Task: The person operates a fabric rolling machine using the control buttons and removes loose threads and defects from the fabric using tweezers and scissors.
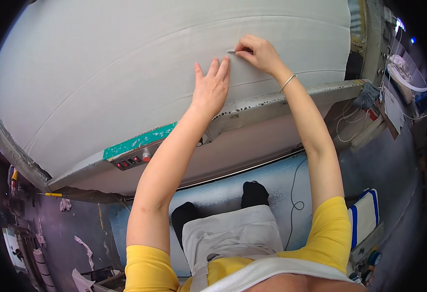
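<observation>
A wide sheet of pale cloth is spread over the machine bed, with long thin curved lines running across it. My left hand lies on the cloth, fingers stretched out and slightly spread. Just to its right, my right hand is closed in a pinch on a slim silver metal tool. The tool's tip points left, close to the cloth, beyond my left fingertips. Most of the tool is hidden in my fingers, so its exact kind does not show.
A metal front rail runs along the cloth's near edge. On it sits a green strip above a switch panel with red switches. Cables and cloth scraps hang at the right. A thin cord lies on the blue floor surface near my feet.
</observation>
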{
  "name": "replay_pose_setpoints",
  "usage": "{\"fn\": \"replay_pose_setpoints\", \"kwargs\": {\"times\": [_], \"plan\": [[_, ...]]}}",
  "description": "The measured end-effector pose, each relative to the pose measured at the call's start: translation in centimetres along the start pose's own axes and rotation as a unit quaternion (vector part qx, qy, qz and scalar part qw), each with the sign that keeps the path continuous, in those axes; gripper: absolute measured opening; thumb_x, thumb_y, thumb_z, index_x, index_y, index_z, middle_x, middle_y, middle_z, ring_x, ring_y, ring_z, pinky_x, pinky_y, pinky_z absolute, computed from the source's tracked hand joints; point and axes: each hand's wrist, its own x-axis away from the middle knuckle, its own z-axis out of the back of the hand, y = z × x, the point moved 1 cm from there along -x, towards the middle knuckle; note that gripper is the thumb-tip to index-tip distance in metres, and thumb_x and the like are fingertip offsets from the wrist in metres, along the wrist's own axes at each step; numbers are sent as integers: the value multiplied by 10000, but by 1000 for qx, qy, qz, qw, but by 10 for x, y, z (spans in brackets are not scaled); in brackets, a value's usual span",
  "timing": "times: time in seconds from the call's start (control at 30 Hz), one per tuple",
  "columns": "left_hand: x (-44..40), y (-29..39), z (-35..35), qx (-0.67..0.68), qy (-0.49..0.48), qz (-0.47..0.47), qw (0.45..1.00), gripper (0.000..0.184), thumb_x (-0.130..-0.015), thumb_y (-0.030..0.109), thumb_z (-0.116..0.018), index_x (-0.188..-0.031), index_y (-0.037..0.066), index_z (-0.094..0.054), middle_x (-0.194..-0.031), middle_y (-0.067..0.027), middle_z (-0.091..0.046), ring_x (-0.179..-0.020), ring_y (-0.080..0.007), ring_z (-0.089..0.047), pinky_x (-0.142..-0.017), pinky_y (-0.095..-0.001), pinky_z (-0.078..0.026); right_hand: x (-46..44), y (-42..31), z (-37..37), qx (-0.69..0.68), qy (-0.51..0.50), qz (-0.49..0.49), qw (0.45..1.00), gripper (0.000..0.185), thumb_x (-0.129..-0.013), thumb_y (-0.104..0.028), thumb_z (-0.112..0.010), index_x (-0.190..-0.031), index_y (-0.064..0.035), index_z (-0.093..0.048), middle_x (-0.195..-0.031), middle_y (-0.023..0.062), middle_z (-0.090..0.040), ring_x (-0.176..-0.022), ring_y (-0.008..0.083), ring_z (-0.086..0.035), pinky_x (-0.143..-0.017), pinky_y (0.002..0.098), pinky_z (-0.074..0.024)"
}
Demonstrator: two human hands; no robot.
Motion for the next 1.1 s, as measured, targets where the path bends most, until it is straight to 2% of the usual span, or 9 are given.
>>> {"fn": "replay_pose_setpoints", "kwargs": {"times": [0.13,0.27,0.4,0.53,0.7,0.83,0.97,1.1], "plan": [[-1,3,2,2,-5,1,1000,611,-836,175,-593,-1399,0,-434,-1509,-93,-284,-1357,-280,-328,-1018,-632,-350,-4,4,1,-51,5,-11,999,93,-812,-88,-698,-832,-35,-624,-800,77,-621,-714,209,-612,-657,307,-496],[0,2,3,2,-14,0,1000,618,-824,180,-607,-1391,-4,-444,-1510,-99,-280,-1359,-291,-320,-1014,-644,-345,0,-2,0,5,11,5,1000,94,-811,-90,-700,-837,-35,-628,-802,70,-624,-714,207,-616,-656,307,-497],[0,6,0,2,-18,-1,1000,621,-815,189,-619,-1382,-7,-456,-1512,-111,-273,-1361,-299,-313,-1014,-648,-341,-1,6,0,-39,-1,-23,999,107,-810,-152,-698,-852,-88,-624,-848,49,-641,-767,248,-633,-668,353,-504],[0,3,1,-8,-15,-1,1000,625,-810,200,-626,-1376,-9,-462,-1511,-122,-267,-1361,-304,-309,-1014,-650,-339,3,-1,-3,1,29,11,1000,96,-809,-105,-704,-828,-47,-631,-800,69,-626,-703,212,-618,-635,312,-494],[0,7,0,-5,-14,2,1000,649,-804,227,-636,-1381,-9,-454,-1511,-121,-263,-1366,-306,-299,-1014,-652,-337,1,0,-2,-17,34,6,999,92,-809,-107,-704,-831,-53,-632,-800,66,-626,-707,218,-625,-633,314,-498],[0,4,0,1,-23,4,1000,679,-798,254,-648,-1389,-11,-442,-1515,-113,-256,-1371,-302,-290,-1017,-652,-335,8,-2,-6,38,39,2,998,79,-812,-96,-696,-836,-50,-636,-795,67,-622,-702,212,-623,-635,308,-500],[0,6,3,3,-31,3,1000,708,-792,276,-661,-1397,-9,-431,-1521,-106,-248,-1376,-297,-283,-1021,-651,-334,4,1,-4,3,31,17,999,89,-811,-100,-696,-834,-50,-626,-797,65,-620,-705,213,-624,-634,311,-501],[0,4,5,-2,-35,6,999,729,-785,295,-674,-1402,-4,-427,-1525,-100,-243,-1380,-292,-279,-1022,-650,-334,7,2,-9,-54,64,-16,996,95,-806,-100,-698,-823,-50,-619,-801,62,-621,-703,216,-622,-636,318,-500]]}}
